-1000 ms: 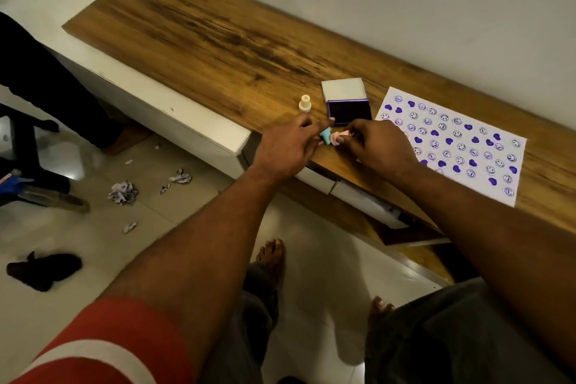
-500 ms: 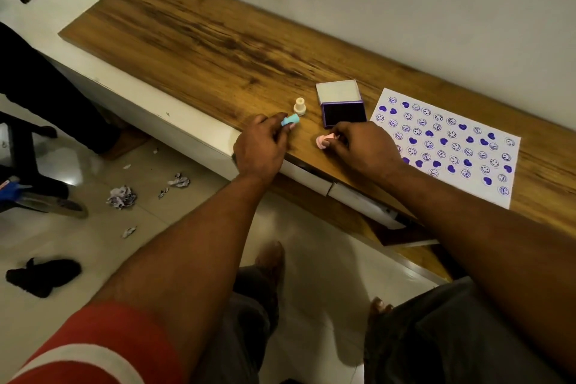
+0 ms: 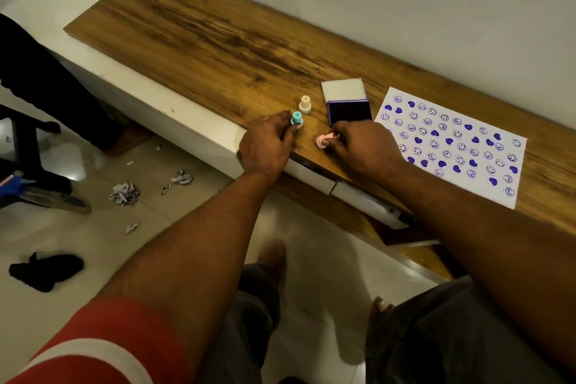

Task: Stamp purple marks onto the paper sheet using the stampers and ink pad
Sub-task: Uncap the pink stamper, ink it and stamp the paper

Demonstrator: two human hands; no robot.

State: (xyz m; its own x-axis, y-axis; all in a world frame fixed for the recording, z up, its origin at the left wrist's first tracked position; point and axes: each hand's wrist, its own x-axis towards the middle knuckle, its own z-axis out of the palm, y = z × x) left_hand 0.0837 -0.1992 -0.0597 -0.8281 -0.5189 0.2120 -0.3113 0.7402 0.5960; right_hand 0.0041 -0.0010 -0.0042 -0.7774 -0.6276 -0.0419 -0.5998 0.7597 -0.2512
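A white paper sheet (image 3: 467,134) covered with purple hearts and smiley marks lies on the wooden top at the right. An open purple ink pad (image 3: 349,111) with its white lid folded back sits left of the sheet. My left hand (image 3: 268,146) pinches a teal stamper (image 3: 296,118) standing upright on the wood. A cream stamper (image 3: 305,104) stands free just beyond it. My right hand (image 3: 361,146) grips a pink stamper (image 3: 324,140) lying tilted on its side, in front of the ink pad.
The wooden top (image 3: 218,40) runs along a pale wall, its front edge just under my wrists. Crumpled paper scraps (image 3: 124,193) and a black cloth (image 3: 43,271) lie on the tiled floor at the left. Another person's dark legs (image 3: 46,81) stand far left.
My hands have parted: the left carried the teal stamper leftward and set it upright beside the cream one, while the right kept the pink stamper near the ink pad.
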